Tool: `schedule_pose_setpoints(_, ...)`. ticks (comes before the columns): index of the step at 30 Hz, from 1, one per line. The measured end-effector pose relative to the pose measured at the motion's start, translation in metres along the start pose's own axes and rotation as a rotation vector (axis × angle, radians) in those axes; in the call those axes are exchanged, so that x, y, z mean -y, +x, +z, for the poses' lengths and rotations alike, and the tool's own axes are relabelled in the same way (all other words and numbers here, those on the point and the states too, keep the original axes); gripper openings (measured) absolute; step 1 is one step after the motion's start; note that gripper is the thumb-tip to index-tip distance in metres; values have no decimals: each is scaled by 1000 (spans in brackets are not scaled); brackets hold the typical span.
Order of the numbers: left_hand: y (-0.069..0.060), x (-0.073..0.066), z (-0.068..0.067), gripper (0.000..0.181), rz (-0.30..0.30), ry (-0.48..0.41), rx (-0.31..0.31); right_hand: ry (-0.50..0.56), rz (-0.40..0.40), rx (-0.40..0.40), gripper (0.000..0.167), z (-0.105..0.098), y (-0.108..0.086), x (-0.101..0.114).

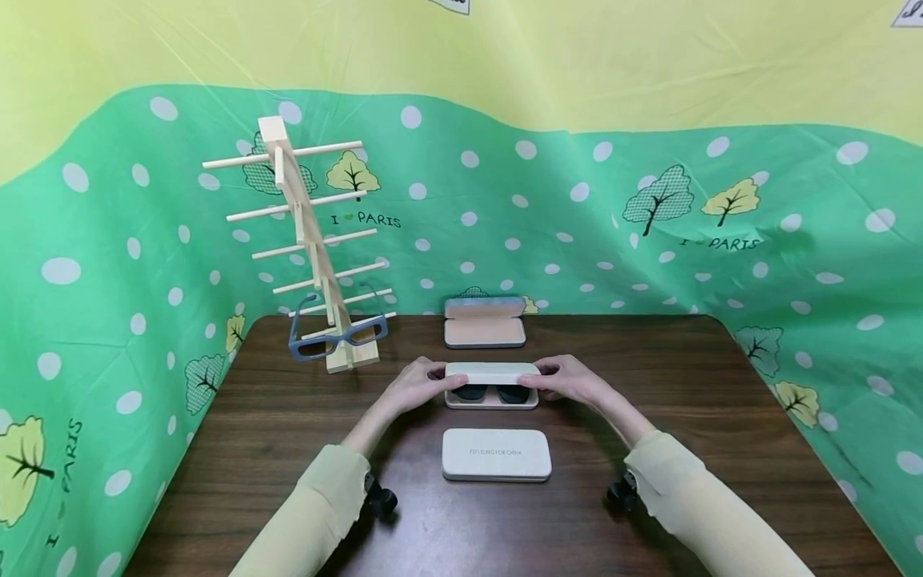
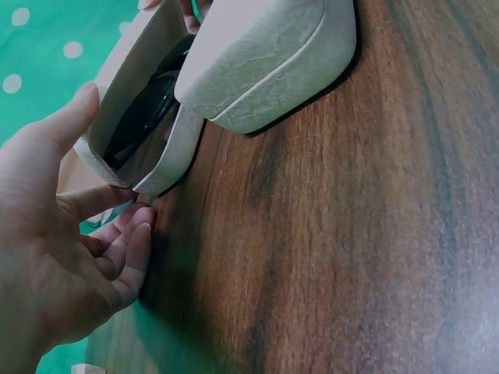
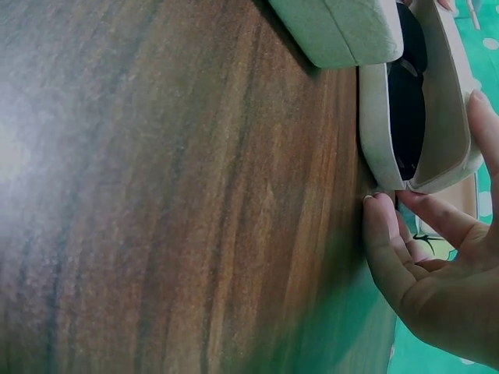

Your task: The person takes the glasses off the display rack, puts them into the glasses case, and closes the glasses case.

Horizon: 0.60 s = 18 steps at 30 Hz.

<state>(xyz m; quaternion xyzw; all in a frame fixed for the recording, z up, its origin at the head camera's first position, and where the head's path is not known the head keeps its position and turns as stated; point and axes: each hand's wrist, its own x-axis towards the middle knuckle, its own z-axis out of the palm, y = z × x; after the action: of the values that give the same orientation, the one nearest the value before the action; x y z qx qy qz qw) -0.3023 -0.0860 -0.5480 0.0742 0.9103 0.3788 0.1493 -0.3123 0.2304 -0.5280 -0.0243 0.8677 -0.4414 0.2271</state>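
Note:
A white glasses case (image 1: 493,404) stands partly open in the middle of the table, its raised lid (image 1: 493,370) tilted over dark sunglasses (image 1: 513,393). My left hand (image 1: 420,384) grips the lid's left end, thumb on the front edge and fingers at the side and behind. At the right end my right hand (image 1: 570,378) holds the lid the same way. Both wrist views show the sunglasses (image 2: 148,109) lying inside, between lid and base. Nearer to me lies a second white case (image 1: 496,454), closed, with printed lettering on top.
Behind the hands, a blue-grey case (image 1: 485,332) with a pink lining lies open. At the back left a wooden rack (image 1: 310,232) with several pegs leans, and blue-framed glasses (image 1: 337,340) hang low on it. A green polka-dot cloth (image 1: 577,240) rises behind the brown table (image 1: 274,449).

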Motion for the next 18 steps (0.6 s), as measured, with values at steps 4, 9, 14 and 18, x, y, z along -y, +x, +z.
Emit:
schedule_pose_setpoints(4,0,1,1,85,13,-1,-9,-22,-25,-9,70,0,-1,-1)
schedule_pose_setpoints(9,-1,3,2,85,20,-18,-16,-45,-56,-12,71,0,1,-5)
schedule_pose_setpoints(14,0,5,4,88,19,-23,-35,-46,-54,-21,73,1,2,-7)
schedule_pose_setpoints(18,0,5,3,89,24,-26,-39,-36,-39,-29,74,1,0,-6)
